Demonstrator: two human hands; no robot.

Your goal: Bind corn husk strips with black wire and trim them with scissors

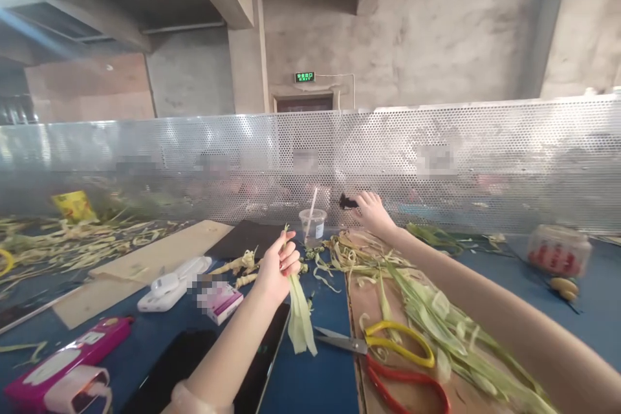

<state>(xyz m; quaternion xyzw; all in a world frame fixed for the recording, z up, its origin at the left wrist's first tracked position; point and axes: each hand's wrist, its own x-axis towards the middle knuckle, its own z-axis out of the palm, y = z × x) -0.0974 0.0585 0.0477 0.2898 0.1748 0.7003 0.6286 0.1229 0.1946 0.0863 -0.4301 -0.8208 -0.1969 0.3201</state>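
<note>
My left hand [277, 266] is closed around a pale green strip of corn husk [301, 322], which hangs below the fist with its tip poking out above. Farther forward and to the right, my right hand [372, 213] grips a small black object [347, 201] whose kind I cannot make out, held up near the metal screen. Scissors [356, 343] with one yellow and one red handle lie between my arms, partly over a cardboard sheet [361, 394]. More loose green husks [427, 297] are spread on that cardboard under my right forearm.
A clear plastic cup [313, 223] with a straw stands ahead, before a perforated metal screen [388, 149]. To the left lie a pink-purple box [226, 304], a white case [169, 288], a magenta device [72, 359] and a dark tablet [169, 365]. A jar [557, 252] stands right.
</note>
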